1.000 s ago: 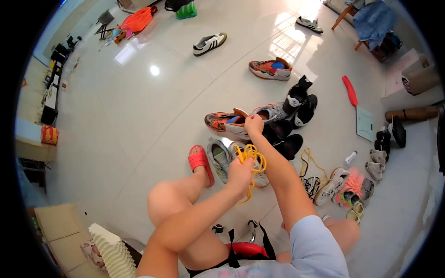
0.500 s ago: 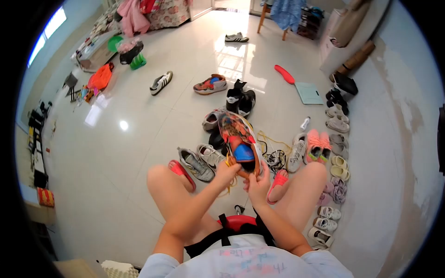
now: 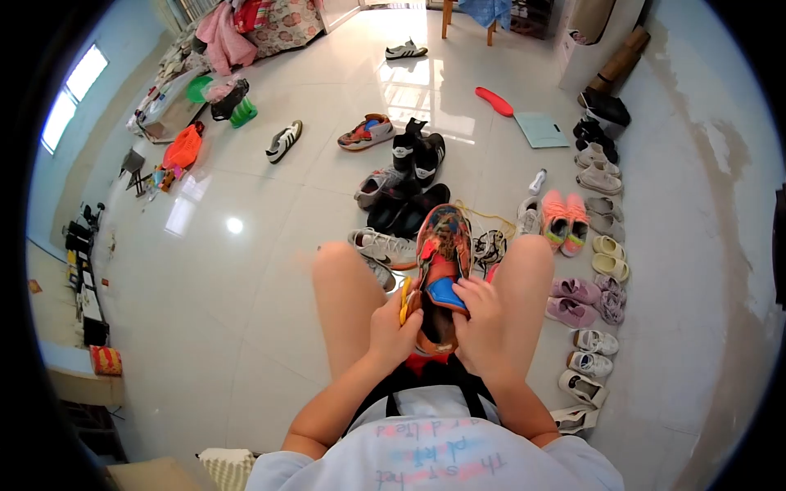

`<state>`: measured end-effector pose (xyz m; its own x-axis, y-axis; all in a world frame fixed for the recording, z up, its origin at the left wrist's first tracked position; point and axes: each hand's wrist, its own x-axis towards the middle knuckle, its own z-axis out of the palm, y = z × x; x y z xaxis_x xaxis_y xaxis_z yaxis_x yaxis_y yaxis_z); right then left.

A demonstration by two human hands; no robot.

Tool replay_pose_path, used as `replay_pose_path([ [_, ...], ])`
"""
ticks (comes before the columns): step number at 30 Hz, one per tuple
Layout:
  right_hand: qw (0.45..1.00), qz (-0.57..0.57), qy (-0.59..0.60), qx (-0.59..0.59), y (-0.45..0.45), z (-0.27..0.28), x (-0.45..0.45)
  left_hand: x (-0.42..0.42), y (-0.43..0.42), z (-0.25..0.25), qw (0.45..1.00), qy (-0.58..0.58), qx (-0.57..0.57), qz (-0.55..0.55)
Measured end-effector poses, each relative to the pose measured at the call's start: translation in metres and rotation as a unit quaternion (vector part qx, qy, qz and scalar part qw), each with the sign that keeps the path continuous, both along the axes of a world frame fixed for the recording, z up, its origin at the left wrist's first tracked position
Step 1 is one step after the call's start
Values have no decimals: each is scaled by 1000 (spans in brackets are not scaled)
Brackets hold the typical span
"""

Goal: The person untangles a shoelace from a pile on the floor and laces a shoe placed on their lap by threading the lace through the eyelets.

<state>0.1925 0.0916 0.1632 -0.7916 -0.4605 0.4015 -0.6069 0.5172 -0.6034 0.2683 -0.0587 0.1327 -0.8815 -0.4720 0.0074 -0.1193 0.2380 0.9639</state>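
From afar, I had the left hand pinching the yellow lace and bright shoe, the right hand gripping its other side – a loose pinch could have dropped the lace.

shoe drawn in between knees

Head view, lettering log. On the white shirt I note three lines of printed letters in pink and blue, inverted from my viewpoint; single letters such as T and h seem to show, but I cannot resolve a full word. White marks on the black high-top shoes are too small to read. The white shoe bears dark side stripes; I read no brand name.
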Motion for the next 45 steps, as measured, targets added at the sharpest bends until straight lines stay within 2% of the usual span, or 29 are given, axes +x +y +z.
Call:
replay_pose_path([
  [2,994,50,-58,-79,3,9,-5,5,1,14,999,25,-3,-29],
  [3,994,52,-63,-79,2,14,-6,7,1,20,999,20,-2,-27],
  [5,989,108,19,-97,1,24,-12,10,-2,32,999,10,1,-47],
  [6,990,107,15,-96,2,28,-13,12,-5,33,999,7,3,-48],
  [8,982,143,51,-109,4,34,-14,18,-13,36,993,1,-58,-99],
  [12,978,172,59,-100,8,56,-12,28,-12,65,993,-2,24,-113],
  [16,975,193,91,-63,8,45,6,46,-23,62,984,-17,29,-176],
  [18,973,209,92,-12,2,34,13,53,-41,49,981,-55,72,-173],
  [21,971,236,17,-28,-5,23,16,57,-66,47,983,-103,134,-69],
  [23,968,247,-19,-36,-8,28,17,51,-72,62,979,-73,181,53],
  [24,964,257,-49,-44,-9,32,20,46,-70,66,979,-75,182,52],
  [26,966,252,-44,-30,-15,37,26,33,-56,71,974,97,192,72],
  [27,968,249,-39,-17,-19,39,30,28,-48,73,963,122,225,85],
  [30,971,203,-108,-66,-31,42,38,21,-23,86,949,161,271,14],
  [34,960,222,-148,-80,-39,18,38,21,-17,89,921,191,321,-106],
  [37,957,221,-126,-139,-47,8,45,25,-24,90,926,208,301,-92],
  [41,951,227,-170,-121,-46,19,49,34,-34,91,929,230,282,-60],
  [43,924,309,-118,-191,-39,15,48,40,-32,90,921,264,280,-63],
  [45,907,340,-102,-227,-36,15,46,48,-29,90,923,258,277,-71],
])
